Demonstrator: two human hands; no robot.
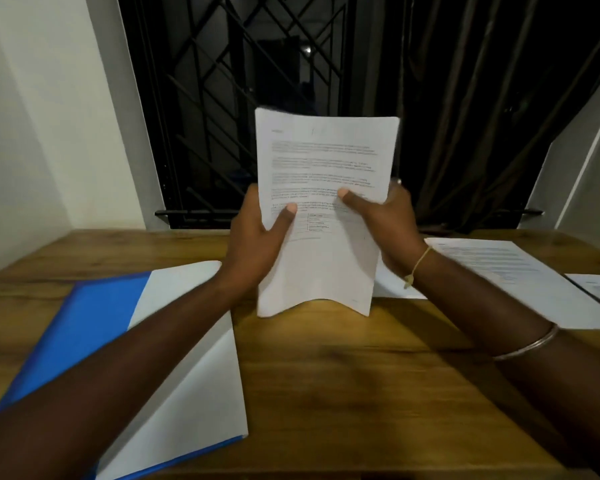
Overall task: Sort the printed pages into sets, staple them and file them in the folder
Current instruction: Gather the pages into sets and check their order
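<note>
Two hands share the stack of printed pages (323, 209): past the blue folder (94, 306) lying open by the desk's (326, 375) left edge, my left hand (257, 244) grips its left margin, thumb in front, fingers behind. Upright above the desk's middle, it looks light and floppy, its bottom edge bowing, so the side margins seem the safest hold. My right hand (392, 220) pinches the right margin likewise, with loose sheets (499, 271) flat toward the right edge.

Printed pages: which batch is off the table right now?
The stack held upright by the left hand and right hand; the other sheets, at right, lie flat on the table.
</note>
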